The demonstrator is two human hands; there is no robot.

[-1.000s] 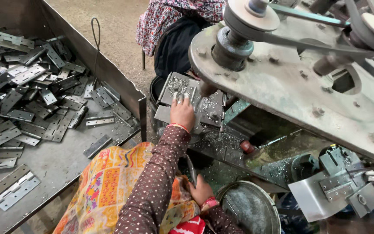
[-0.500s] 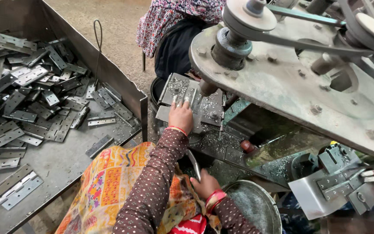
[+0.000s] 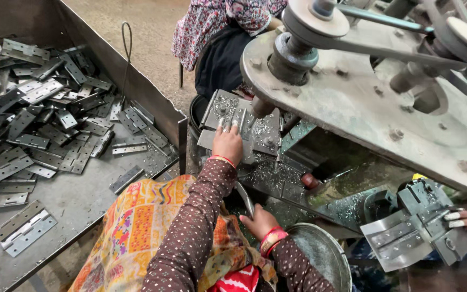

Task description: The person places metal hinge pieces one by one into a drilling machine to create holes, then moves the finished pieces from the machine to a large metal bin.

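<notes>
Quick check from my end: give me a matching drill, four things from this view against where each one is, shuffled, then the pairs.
1. left hand
2. right hand
3. pile of metal hinges
4. round metal pan

A. in the big steel tray at the left
B. flat on the drill jig plate
C. gripping the curved lever
D. low, beside the right wrist

Pairs: 1-B, 2-C, 3-A, 4-D

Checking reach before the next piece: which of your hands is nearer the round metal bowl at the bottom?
Right. The right hand grips a lever just left of the metal bowl; the left hand rests up on the drilling plate.
</notes>
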